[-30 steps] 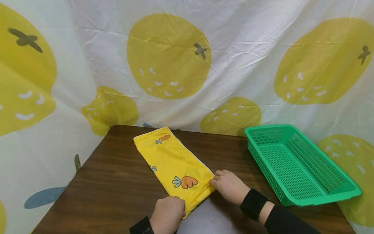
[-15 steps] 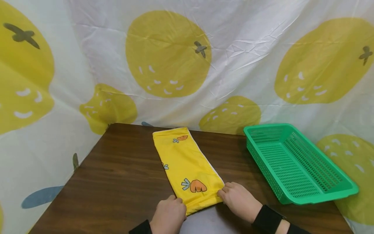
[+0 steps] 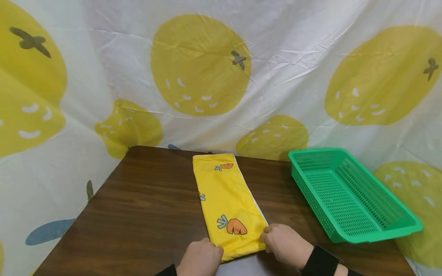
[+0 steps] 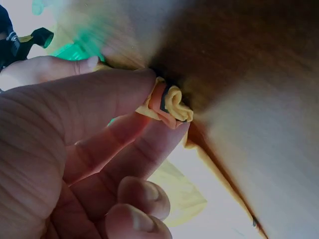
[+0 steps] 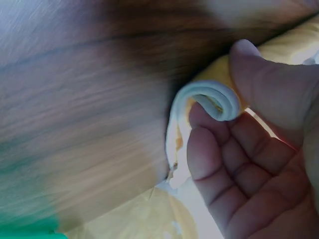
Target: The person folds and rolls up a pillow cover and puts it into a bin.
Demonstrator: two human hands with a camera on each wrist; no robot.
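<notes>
A yellow cloth [image 3: 224,191] with carrot prints and white edging lies lengthwise on the table, its near end rolled up. My left hand [image 3: 201,257] pinches the near left end of the roll. In the left wrist view, the coiled roll end [image 4: 177,105] sits between thumb and fingertips, the other fingers curled below. At the near right end, my right hand [image 3: 287,245] grips the roll. The right wrist view shows the white-edged spiral [image 5: 212,94] between thumb and fingers. The cloth's underside is hidden.
A green plastic basket [image 3: 315,199] with perforated walls stands at the right side of the dark wooden table [image 3: 148,199]. Behind and at both sides hangs a white curtain [image 3: 283,57] printed with yellow fruit.
The cloth's far end has swung right, so it lies straighter away from me. My right hand has moved right and nearer to me, still gripping the roll; the left hand has barely shifted.
</notes>
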